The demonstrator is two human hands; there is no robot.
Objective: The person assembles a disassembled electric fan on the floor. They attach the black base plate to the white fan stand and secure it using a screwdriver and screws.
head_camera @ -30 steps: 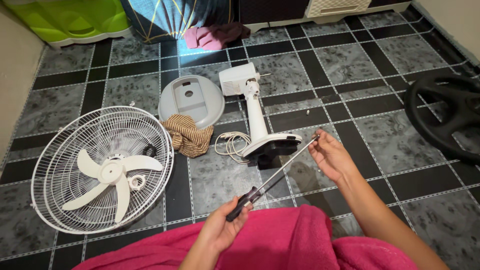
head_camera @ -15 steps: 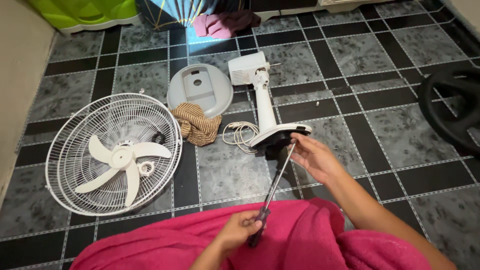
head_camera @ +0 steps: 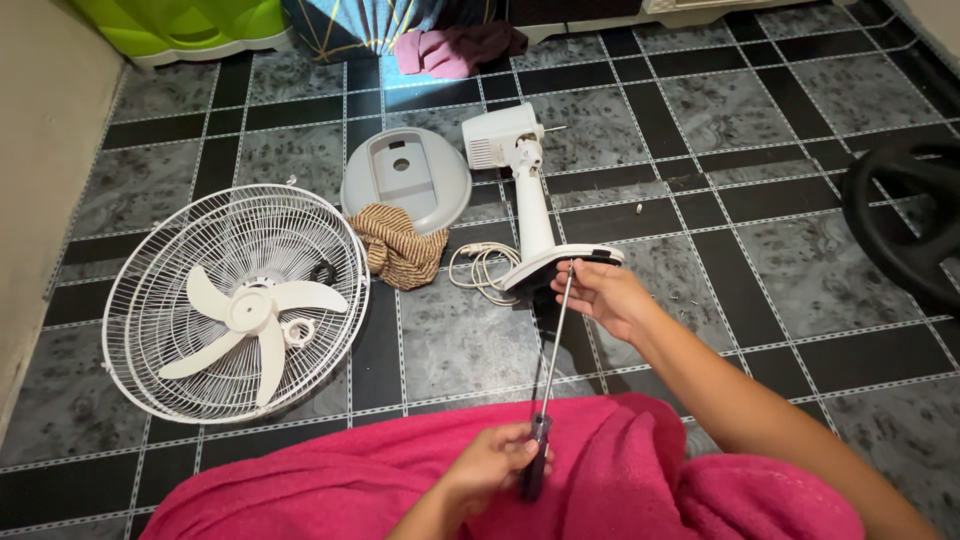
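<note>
A long screwdriver (head_camera: 551, 350) with a dark handle runs from my lap up to the underside of a white fan stand (head_camera: 533, 215) lying on the tiled floor. My left hand (head_camera: 490, 466) grips the handle over a pink cloth (head_camera: 620, 470) on my lap. My right hand (head_camera: 603, 295) pinches the metal shaft near its tip, right at the stand's dark base. The stand's motor housing (head_camera: 500, 136) points away from me.
A white fan grille (head_camera: 160, 330) with the blade (head_camera: 250, 318) lying in it sits at the left. A grey round cover (head_camera: 405, 180), a striped brown rag (head_camera: 400, 247) and a coiled white cord (head_camera: 482, 268) lie beside the stand. A black tyre-like ring (head_camera: 905, 215) is at the right.
The screwdriver has swung from a slant to nearly straight up, its tip now at the stand's base. My right hand slid left to the base; my left hand drew back over my lap.
</note>
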